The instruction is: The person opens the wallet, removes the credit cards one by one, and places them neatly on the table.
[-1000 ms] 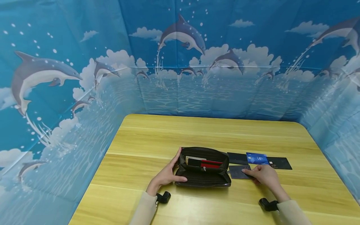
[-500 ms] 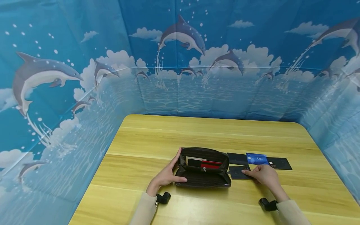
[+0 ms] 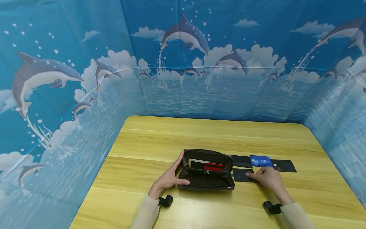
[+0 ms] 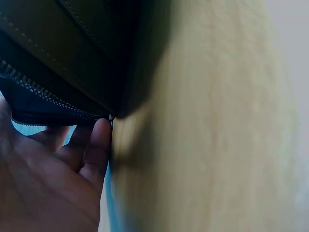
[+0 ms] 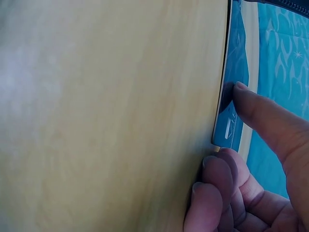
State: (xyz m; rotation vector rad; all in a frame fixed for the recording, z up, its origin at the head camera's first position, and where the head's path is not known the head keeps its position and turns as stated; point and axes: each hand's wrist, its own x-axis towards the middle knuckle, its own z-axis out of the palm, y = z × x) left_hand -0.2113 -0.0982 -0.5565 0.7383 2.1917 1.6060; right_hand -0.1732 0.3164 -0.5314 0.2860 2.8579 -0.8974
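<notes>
A black zip wallet (image 3: 206,178) lies open on the wooden table (image 3: 200,136), with a red card and other cards in its slots. My left hand (image 3: 175,174) grips the wallet's left end, thumb along the front edge and fingers up the far side. The left wrist view shows the wallet (image 4: 72,53) with my left hand (image 4: 72,154) touching its zip edge. My right hand (image 3: 258,176) is on a dark card (image 3: 240,175) lying flat just right of the wallet. In the right wrist view one fingertip (image 5: 240,89) presses that dark card's (image 5: 236,43) face while curled fingers touch its edge.
Behind the held card lie a second dark card (image 3: 241,161), a blue VIP card (image 3: 260,161) and a third dark card (image 3: 284,165) in a row. A blue dolphin-print backdrop (image 3: 183,63) walls the table on three sides. Bare wood stretches behind and in front.
Almost nothing: my right hand has crept slightly left on the dark card. The left hand and wallet stay where they were.
</notes>
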